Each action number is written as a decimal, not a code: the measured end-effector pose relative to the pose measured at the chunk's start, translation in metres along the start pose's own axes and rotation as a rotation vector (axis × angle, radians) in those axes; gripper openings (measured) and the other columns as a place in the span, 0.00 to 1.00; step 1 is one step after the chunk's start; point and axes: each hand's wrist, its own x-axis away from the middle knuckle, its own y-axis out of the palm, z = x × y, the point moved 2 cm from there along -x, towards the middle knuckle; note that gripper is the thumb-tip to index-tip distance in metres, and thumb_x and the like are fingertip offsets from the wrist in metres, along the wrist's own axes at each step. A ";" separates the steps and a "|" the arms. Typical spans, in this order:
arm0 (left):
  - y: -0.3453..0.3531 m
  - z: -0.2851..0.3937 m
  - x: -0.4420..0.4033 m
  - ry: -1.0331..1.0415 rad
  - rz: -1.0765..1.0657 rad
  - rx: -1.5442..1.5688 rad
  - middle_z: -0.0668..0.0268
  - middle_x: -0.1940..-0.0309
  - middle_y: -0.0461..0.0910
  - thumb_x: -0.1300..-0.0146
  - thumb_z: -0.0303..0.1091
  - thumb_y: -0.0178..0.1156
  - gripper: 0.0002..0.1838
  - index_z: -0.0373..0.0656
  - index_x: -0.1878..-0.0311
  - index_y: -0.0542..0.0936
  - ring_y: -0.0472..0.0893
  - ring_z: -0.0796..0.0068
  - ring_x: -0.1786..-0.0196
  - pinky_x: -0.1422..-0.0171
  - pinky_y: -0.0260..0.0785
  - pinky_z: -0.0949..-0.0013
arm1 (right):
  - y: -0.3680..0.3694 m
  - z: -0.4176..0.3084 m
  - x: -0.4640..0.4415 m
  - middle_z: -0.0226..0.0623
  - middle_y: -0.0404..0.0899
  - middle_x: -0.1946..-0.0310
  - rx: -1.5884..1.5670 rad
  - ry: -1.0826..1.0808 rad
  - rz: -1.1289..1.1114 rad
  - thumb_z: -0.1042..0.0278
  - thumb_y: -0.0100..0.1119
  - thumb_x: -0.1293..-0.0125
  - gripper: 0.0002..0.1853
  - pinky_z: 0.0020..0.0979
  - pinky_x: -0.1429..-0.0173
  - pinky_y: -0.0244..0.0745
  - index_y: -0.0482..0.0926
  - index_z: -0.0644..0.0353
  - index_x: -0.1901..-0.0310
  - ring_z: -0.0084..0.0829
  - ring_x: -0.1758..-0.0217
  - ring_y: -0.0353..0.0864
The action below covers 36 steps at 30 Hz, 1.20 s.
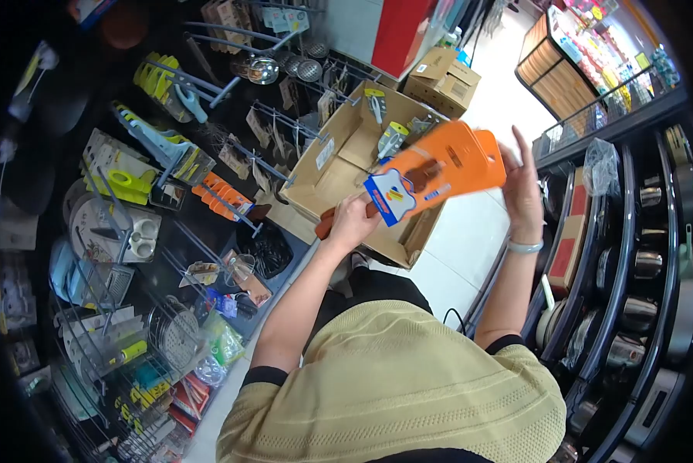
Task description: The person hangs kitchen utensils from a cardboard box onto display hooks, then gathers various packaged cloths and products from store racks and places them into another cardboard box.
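My left hand (pixel 352 221) is closed around the brown handle end of some orange carded packages (pixel 470 154) with a blue and white label. At least two packages overlap, held at a slant above an open cardboard box (pixel 331 158). The tool on the cards is partly covered, so I cannot tell its kind. My right hand (pixel 522 193) is beside the far end of the packages, fingers stretched and apart. Inside the box lie carded tools with yellow-green and grey packaging (pixel 393 139).
At left, a display rack with metal hooks holds hanging kitchen tools, including similar orange packages (pixel 221 197) and green-carded tools (pixel 161 77). Shelves of pots (pixel 640 312) stand at right. A closed cardboard box (pixel 443 81) sits beyond the open one, on a white tiled floor (pixel 458 231).
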 end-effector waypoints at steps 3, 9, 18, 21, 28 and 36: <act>-0.008 -0.002 0.004 -0.150 0.137 0.153 0.48 0.71 0.79 0.50 0.31 0.62 0.12 0.36 0.63 0.78 0.78 0.46 0.64 0.61 0.72 0.54 | 0.017 0.073 0.008 0.40 0.66 0.43 0.208 0.193 -0.252 0.59 0.67 0.48 0.46 0.36 0.38 0.65 0.51 0.57 0.31 0.36 0.36 0.63; -0.002 -0.007 0.027 -0.102 0.390 0.116 0.48 0.77 0.77 0.51 0.29 0.61 0.11 0.34 0.65 0.76 0.78 0.44 0.69 0.67 0.71 0.53 | 0.142 0.149 0.034 0.36 0.74 0.53 0.241 0.185 -0.345 0.62 0.60 0.37 0.20 0.28 0.43 0.67 0.70 0.63 0.48 0.26 0.48 0.71; -0.105 -0.003 0.079 -0.309 0.297 0.027 0.55 0.57 0.78 0.44 0.35 0.62 0.21 0.38 0.48 0.73 0.80 0.61 0.58 0.52 0.70 0.65 | 0.153 0.177 0.021 0.30 0.74 0.67 0.190 0.218 -0.594 0.65 0.50 0.31 0.11 0.25 0.56 0.70 0.71 0.64 0.54 0.21 0.63 0.72; -0.125 0.018 0.076 -0.186 0.565 0.030 0.55 0.61 0.78 0.42 0.33 0.61 0.20 0.37 0.48 0.71 0.80 0.65 0.62 0.56 0.71 0.70 | 0.177 0.176 0.033 0.32 0.74 0.63 0.248 0.241 -0.667 0.66 0.52 0.33 0.15 0.26 0.53 0.70 0.69 0.64 0.48 0.23 0.60 0.72; -0.132 0.028 0.092 -0.361 0.672 -0.287 0.57 0.70 0.79 0.49 0.39 0.69 0.21 0.36 0.59 0.73 0.80 0.65 0.68 0.64 0.72 0.67 | 0.203 0.194 0.044 0.45 0.72 0.49 0.450 0.059 -0.853 0.66 0.56 0.36 0.23 0.35 0.40 0.65 0.65 0.63 0.42 0.39 0.45 0.72; -0.136 -0.016 0.110 -0.363 0.624 0.486 0.70 0.74 0.76 0.49 0.28 0.69 0.13 0.39 0.68 0.72 0.75 0.85 0.71 0.69 0.66 0.80 | 0.209 0.194 0.048 0.47 0.75 0.52 0.504 0.140 -0.941 0.63 0.58 0.37 0.20 0.35 0.43 0.67 0.70 0.63 0.46 0.43 0.48 0.74</act>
